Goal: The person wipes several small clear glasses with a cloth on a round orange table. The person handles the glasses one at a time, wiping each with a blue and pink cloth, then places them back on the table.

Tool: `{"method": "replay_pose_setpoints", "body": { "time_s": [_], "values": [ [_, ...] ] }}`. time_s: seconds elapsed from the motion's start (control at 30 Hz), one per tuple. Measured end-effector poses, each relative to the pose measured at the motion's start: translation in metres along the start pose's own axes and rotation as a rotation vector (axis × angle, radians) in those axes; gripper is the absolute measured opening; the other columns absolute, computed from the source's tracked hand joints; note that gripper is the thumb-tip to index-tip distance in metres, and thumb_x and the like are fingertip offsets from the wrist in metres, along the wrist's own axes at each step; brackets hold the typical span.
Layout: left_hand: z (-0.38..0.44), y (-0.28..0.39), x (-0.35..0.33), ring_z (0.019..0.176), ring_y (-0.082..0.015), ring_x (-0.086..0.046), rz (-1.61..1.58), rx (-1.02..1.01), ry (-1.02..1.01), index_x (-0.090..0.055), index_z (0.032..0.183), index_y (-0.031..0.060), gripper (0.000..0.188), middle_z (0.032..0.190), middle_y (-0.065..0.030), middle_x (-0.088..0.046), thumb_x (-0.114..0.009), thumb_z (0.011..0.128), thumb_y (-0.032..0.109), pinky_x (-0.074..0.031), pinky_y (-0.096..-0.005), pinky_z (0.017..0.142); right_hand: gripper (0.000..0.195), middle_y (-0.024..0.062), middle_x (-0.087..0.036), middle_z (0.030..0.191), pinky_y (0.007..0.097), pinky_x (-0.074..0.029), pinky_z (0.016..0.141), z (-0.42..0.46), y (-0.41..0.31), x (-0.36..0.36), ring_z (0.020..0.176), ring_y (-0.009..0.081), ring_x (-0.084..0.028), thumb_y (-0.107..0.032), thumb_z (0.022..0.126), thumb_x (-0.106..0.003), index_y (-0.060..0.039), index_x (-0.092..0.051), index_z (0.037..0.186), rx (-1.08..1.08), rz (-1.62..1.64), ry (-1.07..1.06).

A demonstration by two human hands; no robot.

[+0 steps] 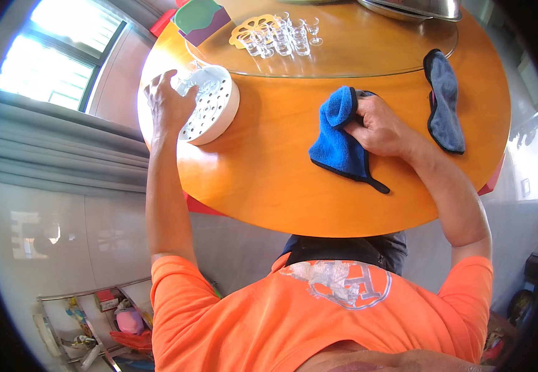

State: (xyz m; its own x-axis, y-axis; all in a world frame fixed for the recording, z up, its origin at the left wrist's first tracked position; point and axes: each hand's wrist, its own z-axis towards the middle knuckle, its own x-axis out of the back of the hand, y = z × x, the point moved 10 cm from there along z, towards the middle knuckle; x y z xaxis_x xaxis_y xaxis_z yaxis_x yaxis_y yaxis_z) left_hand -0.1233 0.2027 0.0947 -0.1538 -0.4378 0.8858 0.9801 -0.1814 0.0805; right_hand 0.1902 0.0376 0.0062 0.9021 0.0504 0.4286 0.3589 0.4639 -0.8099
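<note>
My left hand point(171, 100) hovers at the rim of a round white perforated basket point(220, 111), its thumb and fingers spread with nothing seen between them. Clear glassware point(204, 86) lies inside this basket, partly hidden by the hand. My right hand point(380, 123) grips a blue microfibre cloth point(341, 149) with black edging, bunched at the top. One corner of the cloth, with a black loop, hangs down to the wooden table point(269, 186). Farther back, several small stemmed glasses point(283, 39) stand together on the glass turntable point(366, 58).
A folded grey-blue cloth point(446, 104) lies at the table's right. Behind the glasses is a yellow openwork trivet point(238, 35). A green and purple holder point(201, 21) stands back left, and metal pans point(413, 9) sit back right. A metal rack point(73, 297) holds items at lower left.
</note>
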Motion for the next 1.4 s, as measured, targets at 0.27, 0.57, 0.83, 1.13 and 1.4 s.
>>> {"method": "replay_pose_setpoints", "body": {
  "time_s": [0.27, 0.57, 0.83, 1.13, 1.4],
  "values": [
    [0.018, 0.002, -0.022, 0.139, -0.0379, -0.047, 0.336, 0.083, -0.151, -0.061, 0.14, 0.0065, 0.082, 0.146, -0.0191, -0.055, -0.08, 0.079, 0.058, -0.044, -0.0518, 0.111, 0.017, 0.0191, -0.072, 0.091, 0.0402, -0.054, 0.077, 0.001, -0.006, 0.002, 0.084, 0.0347, -0.068, -0.011, 0.082, -0.078, -0.0009, -0.071, 0.094, 0.02, -0.109, -0.013],
    [0.027, -0.004, -0.034, 0.14, -0.0441, -0.038, 0.158, 0.123, -0.19, -0.066, 0.133, 0.0055, 0.078, 0.145, -0.0218, -0.052, -0.084, 0.074, 0.054, -0.036, -0.0592, 0.113, 0.028, 0.0178, -0.071, 0.095, 0.0429, -0.053, 0.08, 0.0, -0.012, -0.002, 0.089, 0.0364, -0.067, -0.025, 0.082, -0.082, -0.0017, -0.073, 0.094, 0.076, -0.23, -0.056],
    [0.03, -0.002, -0.028, 0.13, -0.036, -0.05, -0.072, 0.164, -0.19, -0.067, 0.121, -0.0008, 0.071, 0.131, -0.0213, -0.06, -0.09, 0.069, 0.041, -0.044, -0.0462, 0.108, 0.019, 0.0186, -0.071, 0.096, 0.0447, -0.053, 0.081, 0.001, -0.006, -0.002, 0.091, 0.0391, -0.067, -0.017, 0.085, -0.076, -0.0012, -0.069, 0.093, 0.108, -0.194, -0.047],
    [0.023, 0.0, 0.015, 0.099, -0.0267, -0.071, -0.705, 0.168, 0.017, -0.063, 0.114, -0.0026, 0.054, 0.109, -0.0194, -0.071, -0.09, 0.076, 0.025, -0.054, -0.0357, 0.09, 0.018, 0.0066, -0.071, 0.108, 0.0321, -0.051, 0.09, 0.001, 0.008, 0.002, 0.101, 0.0164, -0.065, -0.008, 0.101, -0.061, 0.0003, -0.062, 0.117, -0.155, 0.354, 0.021],
    [-0.022, 0.088, -0.036, 0.118, -0.0353, -0.065, -1.968, 0.142, -0.703, -0.053, 0.133, -0.0048, 0.042, 0.126, -0.0252, -0.066, -0.051, 0.108, 0.028, -0.053, -0.0564, 0.104, 0.029, -0.0005, -0.065, 0.117, 0.0278, -0.049, 0.098, -0.006, 0.017, 0.024, 0.107, 0.0102, -0.06, -0.016, 0.107, -0.052, -0.0037, -0.061, 0.131, -0.303, 0.898, 0.245]
  ]
}}
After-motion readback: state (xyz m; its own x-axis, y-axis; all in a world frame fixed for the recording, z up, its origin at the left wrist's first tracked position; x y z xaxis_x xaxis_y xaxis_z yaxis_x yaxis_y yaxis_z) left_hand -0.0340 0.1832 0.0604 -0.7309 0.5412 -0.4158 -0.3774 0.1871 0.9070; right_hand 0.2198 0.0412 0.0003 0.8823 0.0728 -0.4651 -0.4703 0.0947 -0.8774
